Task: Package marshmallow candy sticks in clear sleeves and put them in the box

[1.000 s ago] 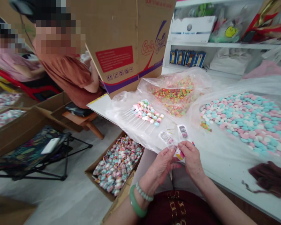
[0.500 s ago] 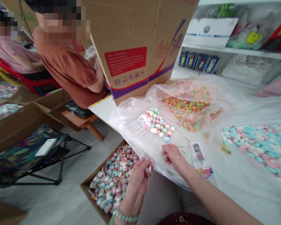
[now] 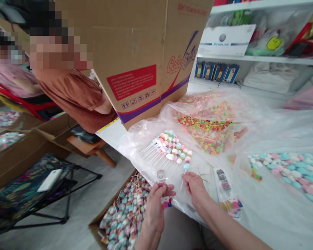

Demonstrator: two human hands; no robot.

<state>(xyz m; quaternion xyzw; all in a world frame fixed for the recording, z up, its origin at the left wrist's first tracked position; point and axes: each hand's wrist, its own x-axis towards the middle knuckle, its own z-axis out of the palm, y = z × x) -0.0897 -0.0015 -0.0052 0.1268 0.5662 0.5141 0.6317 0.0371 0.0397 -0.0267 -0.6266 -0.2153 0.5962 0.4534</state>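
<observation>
My left hand (image 3: 155, 203) is closed on a small clear printed candy bag (image 3: 161, 177), which stands up from the fingers over the table's front edge. With thumb and fingers pinched, my right hand (image 3: 196, 189) grips the white stick of a marshmallow skewer (image 3: 187, 166), whose pink, white and blue pieces lie on the plastic sheet. Left of it lies a row of similar marshmallow skewers (image 3: 169, 146), their sticks toward the table edge. More printed bags (image 3: 223, 180) lie flat to the right of my right hand.
A carton of wrapped skewers (image 3: 125, 211) stands below the table edge. Ring candies (image 3: 203, 123) and loose marshmallows (image 3: 284, 165) lie in plastic on the table. A tall cardboard box (image 3: 135, 45) stands at the back. Co-workers sit at left, near a folding stool (image 3: 23, 180).
My right hand has taken hold of the rightmost skewer's stick. The bag in my left hand, earlier low and bunched, now stands upright. The view has shifted slightly.
</observation>
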